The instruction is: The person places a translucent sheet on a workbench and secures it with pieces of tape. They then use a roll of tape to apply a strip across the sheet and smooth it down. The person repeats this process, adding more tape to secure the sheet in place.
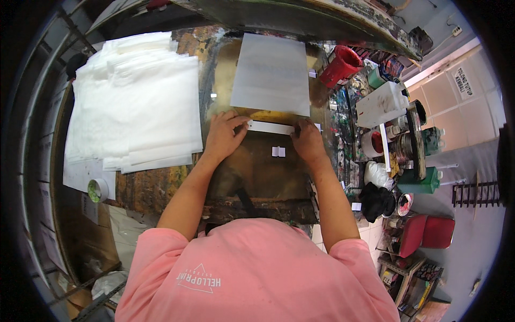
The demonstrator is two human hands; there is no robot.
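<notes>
Both hands work at a narrow white strip [271, 127] that lies crosswise on the brownish, paint-stained table surface [236, 185]. My left hand [226, 131] pinches the strip's left end between thumb and fingers. At its right end, my right hand [308, 138] has its fingers closed down on it; the fingertips are partly hidden. Just beyond the strip lies a pale translucent sheet [271, 72], flat on the table. A small white tab [278, 152] sits on the surface nearer to me, between my forearms.
A tall, uneven stack of white sheets [134, 102] covers the left side, with a small green-stained cup [98, 190] by its near corner. At the right stand a red bucket [341, 66], a white jerrycan [382, 104] and a green jerrycan [419, 181]. A dark frame [322, 24] hangs over the far edge.
</notes>
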